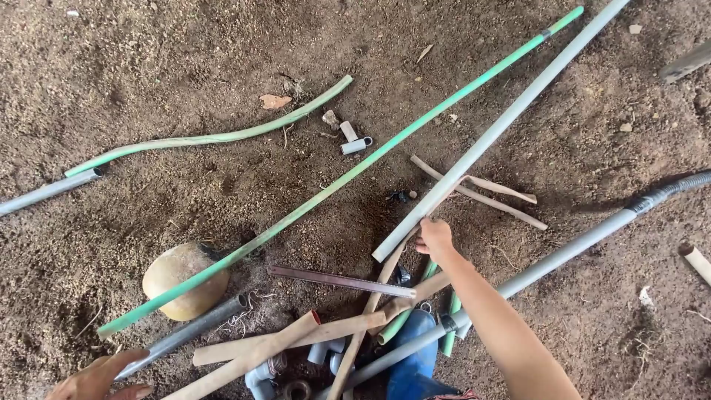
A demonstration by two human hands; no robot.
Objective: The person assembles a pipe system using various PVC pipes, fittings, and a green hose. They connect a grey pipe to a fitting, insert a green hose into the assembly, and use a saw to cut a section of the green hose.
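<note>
My right hand [434,237] reaches out over the dirt and closes on a thin pale wooden stick [474,194] next to the near end of a long grey plastic pipe [503,122]. My left hand [100,379] sits at the bottom left corner, fingers spread, touching the end of a dark grey pipe [185,333]. A long straight green pipe [348,174] runs diagonally between the two hands. Below the right hand lies a pile of short tan, grey and green pipe pieces [333,333].
A bent green pipe [215,137] lies at upper left, with a grey pipe [44,194] at the left edge. A rounded stone [181,278] sits under the long green pipe. Small grey fittings [354,141] lie in the middle. Another grey pipe with a corrugated hose [592,241] crosses right. Loose brown soil [148,59] covers the ground.
</note>
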